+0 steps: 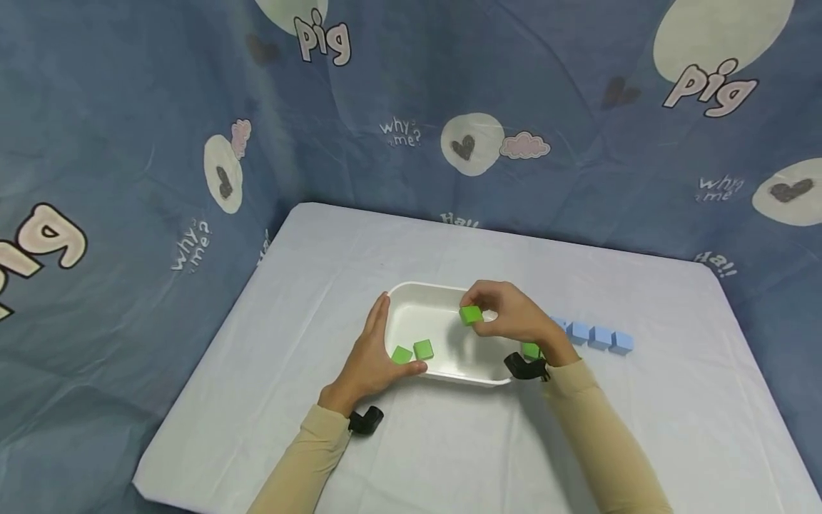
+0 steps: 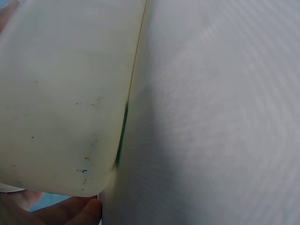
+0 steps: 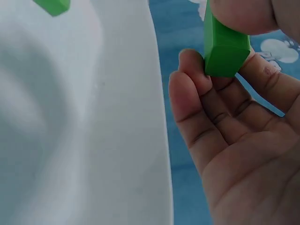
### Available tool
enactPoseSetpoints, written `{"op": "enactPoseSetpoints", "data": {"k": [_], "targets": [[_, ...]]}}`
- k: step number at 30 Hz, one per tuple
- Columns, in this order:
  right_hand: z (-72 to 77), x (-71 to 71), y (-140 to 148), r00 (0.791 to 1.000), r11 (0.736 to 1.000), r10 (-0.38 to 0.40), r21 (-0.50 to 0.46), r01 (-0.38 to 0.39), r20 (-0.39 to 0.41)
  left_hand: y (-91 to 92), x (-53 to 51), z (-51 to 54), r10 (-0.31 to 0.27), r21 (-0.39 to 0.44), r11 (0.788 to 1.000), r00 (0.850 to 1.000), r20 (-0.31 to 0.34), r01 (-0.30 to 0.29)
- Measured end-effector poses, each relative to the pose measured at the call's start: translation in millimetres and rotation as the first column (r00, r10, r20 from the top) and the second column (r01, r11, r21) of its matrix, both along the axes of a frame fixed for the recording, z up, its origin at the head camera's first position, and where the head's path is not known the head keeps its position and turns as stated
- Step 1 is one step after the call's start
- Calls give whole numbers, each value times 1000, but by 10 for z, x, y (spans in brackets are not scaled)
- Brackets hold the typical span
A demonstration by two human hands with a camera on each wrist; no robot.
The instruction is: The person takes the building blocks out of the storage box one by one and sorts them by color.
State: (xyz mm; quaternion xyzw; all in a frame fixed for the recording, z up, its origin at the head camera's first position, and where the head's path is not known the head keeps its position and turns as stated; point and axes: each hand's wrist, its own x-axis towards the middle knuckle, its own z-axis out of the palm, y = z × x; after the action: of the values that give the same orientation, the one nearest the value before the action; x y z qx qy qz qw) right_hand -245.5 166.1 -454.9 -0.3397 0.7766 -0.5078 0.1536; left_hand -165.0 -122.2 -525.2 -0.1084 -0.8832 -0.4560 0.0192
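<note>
My right hand [image 1: 510,312] pinches a green block [image 1: 471,315] between thumb and fingers, above the inside of a white tray [image 1: 443,376]. In the right wrist view that green block [image 3: 227,51] sits between thumb and fingertips, beside the tray's rim [image 3: 161,117]. My left hand [image 1: 372,357] holds the tray at its left end, thumb along the near rim and fingers up the left side. Two green blocks, one [image 1: 423,349] and another [image 1: 402,355], lie inside the tray near the left thumb. The left wrist view shows the tray's outer wall [image 2: 65,103] close up.
Another green block [image 1: 530,350] lies right of the tray, partly hidden by the right wrist. Several blue blocks [image 1: 600,338] stand in a row beyond the right forearm. A white cloth [image 1: 674,414] covers the table; a blue printed curtain [image 1: 385,93] hangs behind.
</note>
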Motion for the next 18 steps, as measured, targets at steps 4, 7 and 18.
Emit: {"op": "enactPoseSetpoints", "data": {"k": [4,7,18], "targets": [[50,56,133,999,998,-43,33,44,-17,0,-3,6,0,-12,1000,1000,7,1],[66,98,258,997,996,-70,47,71,-30,-7,-1,6,-5,-18,1000,1000,7,5],[99,275,857,964,968,-233,61,242,-130,-1,-4,20,-6,-22,1000,1000,10,6]]}}
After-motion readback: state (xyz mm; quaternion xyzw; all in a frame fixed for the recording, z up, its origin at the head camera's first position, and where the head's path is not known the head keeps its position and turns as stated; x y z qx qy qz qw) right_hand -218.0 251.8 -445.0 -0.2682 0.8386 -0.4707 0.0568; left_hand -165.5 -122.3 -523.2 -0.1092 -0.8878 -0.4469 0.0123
